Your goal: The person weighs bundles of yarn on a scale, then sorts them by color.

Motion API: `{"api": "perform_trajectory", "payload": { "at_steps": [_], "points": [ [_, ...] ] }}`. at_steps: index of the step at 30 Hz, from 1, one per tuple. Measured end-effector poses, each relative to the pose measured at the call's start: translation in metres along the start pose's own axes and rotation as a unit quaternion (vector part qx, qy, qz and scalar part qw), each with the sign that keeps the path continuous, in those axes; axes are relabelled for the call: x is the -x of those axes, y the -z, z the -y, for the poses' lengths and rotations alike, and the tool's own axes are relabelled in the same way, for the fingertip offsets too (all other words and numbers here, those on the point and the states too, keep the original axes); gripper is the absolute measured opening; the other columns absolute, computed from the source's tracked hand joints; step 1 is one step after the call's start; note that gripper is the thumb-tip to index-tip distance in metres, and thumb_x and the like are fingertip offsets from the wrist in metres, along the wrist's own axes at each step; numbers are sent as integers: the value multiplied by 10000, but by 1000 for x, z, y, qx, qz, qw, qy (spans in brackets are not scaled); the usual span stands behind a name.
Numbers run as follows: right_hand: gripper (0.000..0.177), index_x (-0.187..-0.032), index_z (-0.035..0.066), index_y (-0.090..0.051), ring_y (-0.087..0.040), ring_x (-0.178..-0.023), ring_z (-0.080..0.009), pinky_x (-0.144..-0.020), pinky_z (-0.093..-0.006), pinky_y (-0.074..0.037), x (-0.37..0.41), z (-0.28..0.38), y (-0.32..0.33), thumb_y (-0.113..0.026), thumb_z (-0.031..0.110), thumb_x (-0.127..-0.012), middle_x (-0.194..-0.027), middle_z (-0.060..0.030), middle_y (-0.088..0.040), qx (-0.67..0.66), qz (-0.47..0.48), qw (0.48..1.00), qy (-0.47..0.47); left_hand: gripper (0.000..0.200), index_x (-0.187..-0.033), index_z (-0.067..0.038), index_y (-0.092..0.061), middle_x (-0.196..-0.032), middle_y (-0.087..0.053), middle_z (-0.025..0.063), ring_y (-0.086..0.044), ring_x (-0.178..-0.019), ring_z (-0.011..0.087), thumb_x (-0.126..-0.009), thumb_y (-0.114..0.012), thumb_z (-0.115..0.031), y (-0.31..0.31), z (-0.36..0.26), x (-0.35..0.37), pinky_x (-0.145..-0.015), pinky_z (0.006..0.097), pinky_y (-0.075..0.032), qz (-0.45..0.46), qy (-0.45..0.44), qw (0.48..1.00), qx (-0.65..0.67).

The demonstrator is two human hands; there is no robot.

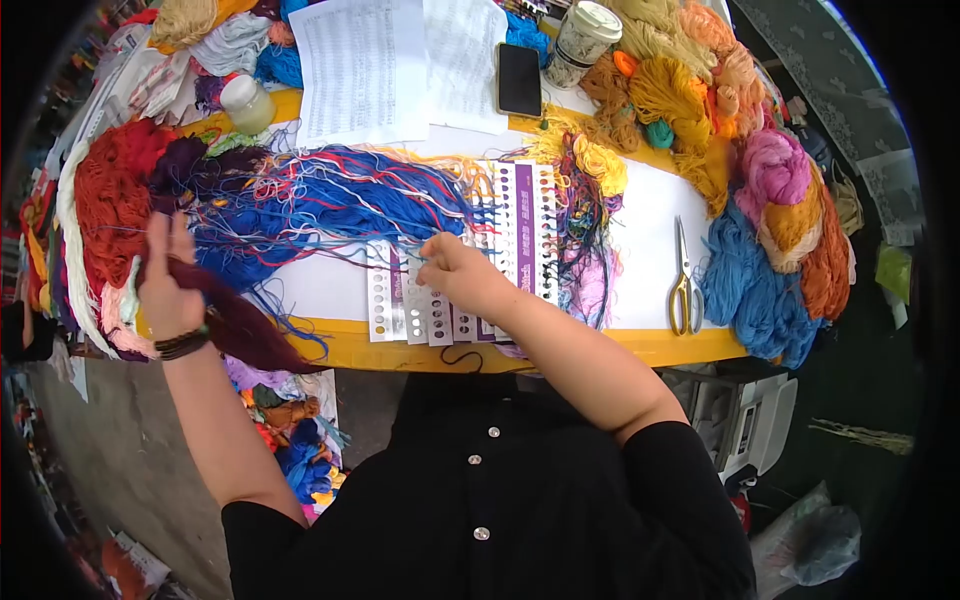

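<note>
My right hand (452, 272) rests on a row of white punched thread cards (440, 300) at the table's front edge, its fingers pinched on a thin blue thread. Blue thread bundles (330, 200) fan out leftward from the cards across the white tabletop. My left hand (168, 285) is at the left edge of the table, closed around a dark maroon skein (240, 325) that hangs over the front edge. Beside it lies a big red yarn pile (105, 195).
Yellow-handled scissors (685, 280) lie right of the cards. Printed sheets (365, 65), a black phone (519, 79), a paper cup (582, 40) and a small jar (246, 103) sit at the back. Heaps of orange, pink and blue yarn (770, 230) crowd the right side.
</note>
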State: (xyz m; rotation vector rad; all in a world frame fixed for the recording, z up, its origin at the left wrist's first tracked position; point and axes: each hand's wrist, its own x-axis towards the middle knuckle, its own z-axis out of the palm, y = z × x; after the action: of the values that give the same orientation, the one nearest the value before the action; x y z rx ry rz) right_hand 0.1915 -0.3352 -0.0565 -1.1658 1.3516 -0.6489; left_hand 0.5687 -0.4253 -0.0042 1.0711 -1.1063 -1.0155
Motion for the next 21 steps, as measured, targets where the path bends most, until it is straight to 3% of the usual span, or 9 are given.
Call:
{"api": "perform_trajectory", "payload": {
  "at_steps": [1, 2, 3, 4, 5, 6, 12, 19, 21],
  "points": [
    [250, -1075, 30, -524, -621, -793, -184, -712, -309, -482, 4, 3, -4, -600, 179, -889, -913, -116, -674, -5, -18, 1000, 2, 503, -1409, 17, -363, -1412, -434, 152, -396, -1331, 261, -970, -514, -176, 11, 15, 7, -1087, 363, -347, 40, -7, 977, -208],
    [217, -1038, 33, -551, -619, -759, -180, -685, -308, -484, 6, 6, -9, -612, 171, -883, -880, -108, -670, -12, -37, 999, 4, 474, -1361, 32, -432, -1344, -507, 153, -466, -1272, 241, -981, -497, -243, -23, 6, 31, -1048, 368, -382, 34, 117, 986, 116],
    [165, -967, 31, -611, -604, -698, -176, -638, -308, -482, 17, 20, -17, -633, 164, -872, -815, -93, -652, -27, -81, 992, 88, 448, -1317, 49, -473, -1283, -545, 171, -497, -1233, 225, -971, -504, -233, -71, -21, 58, -998, 370, -424, 50, 170, 983, 44],
    [149, -968, 16, -626, -568, -708, -125, -643, -278, -465, 30, 42, -21, -641, 132, -876, -811, -68, -630, -28, -70, 987, 141, 429, -1307, 47, -478, -1174, -608, 183, -580, -1118, 216, -952, -504, -191, -79, -2, 79, -901, 340, -482, 175, -7, 975, -138],
    [133, -970, 1, -642, -532, -718, -74, -647, -248, -448, 41, 60, -24, -648, 99, -880, -806, -43, -608, -30, -57, 979, 192, 426, -1320, 45, -463, -1046, -663, 162, -648, -949, 201, -935, -479, -137, -94, -8, 97, -803, 306, -513, 167, 217, 961, 44],
    [138, -975, -2, -667, -550, -740, -79, -663, -256, -455, 46, 67, -26, -655, 92, -874, -817, -50, -615, 17, -48, 967, 248, 423, -1323, 51, -456, -938, -686, 129, -658, -793, 164, -933, -457, -112, -125, -32, 118, -720, 279, -519, 166, 264, 946, 88],
    [116, -924, -45, -650, -590, -665, -138, -575, -268, -467, 57, 80, -27, -595, 57, -921, -840, -65, -623, -275, 116, 952, 62, 469, -1390, 41, -395, -1099, -623, 122, -624, -807, 150, -923, -400, -2, -159, -42, 139, -681, 269, -518, 261, 250, 925, 119],
    [169, -952, 11, -601, -631, -846, -203, -795, -349, -492, 82, 91, 25, -612, 171, -900, -968, -146, -654, -454, 16, 884, 106, 278, -1159, 25, -550, -1050, -659, 218, -676, -902, 302, -905, -465, -52, -132, -21, 139, -796, 397, -554, 194, 272, 878, 342],
    [145, -812, 60, -530, -548, -655, -175, -713, -329, -474, 107, 89, 102, -533, 171, -907, -730, -47, -569, -495, 54, 846, 190, 239, -1138, -44, -584, -920, -676, 100, -585, -615, 146, -925, -478, -69, -105, -26, 124, -559, 263, -474, 52, 280, 906, 312]
  ]
}}
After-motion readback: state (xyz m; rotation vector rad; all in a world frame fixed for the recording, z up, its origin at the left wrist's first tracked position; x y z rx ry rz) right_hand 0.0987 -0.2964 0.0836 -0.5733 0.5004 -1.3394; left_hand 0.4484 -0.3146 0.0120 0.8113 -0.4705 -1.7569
